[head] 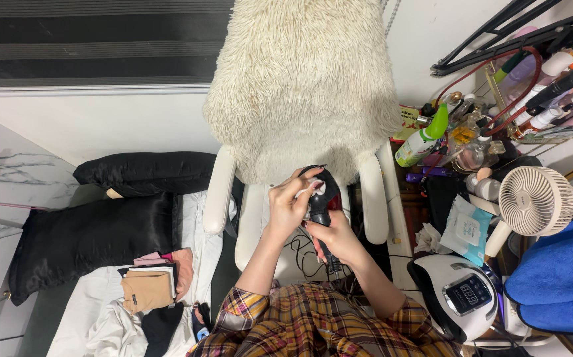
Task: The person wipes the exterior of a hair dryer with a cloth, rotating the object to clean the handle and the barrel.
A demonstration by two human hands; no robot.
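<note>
Plaid flannel sleeves (313,324) sit lowest, below the fluffy cream-covered white armchair (303,86). Over its seat, the right hand (339,238) grips a black corded handheld device (323,201) by the handle, while the left hand (290,201) pinches a small white pad (317,188) against its top.

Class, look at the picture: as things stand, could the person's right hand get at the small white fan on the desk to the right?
Probably yes, but not straight away. The right hand is gripping a black device, so it must let go first. The fan stands off to that side, and nothing seems to block the way across to it.
</note>
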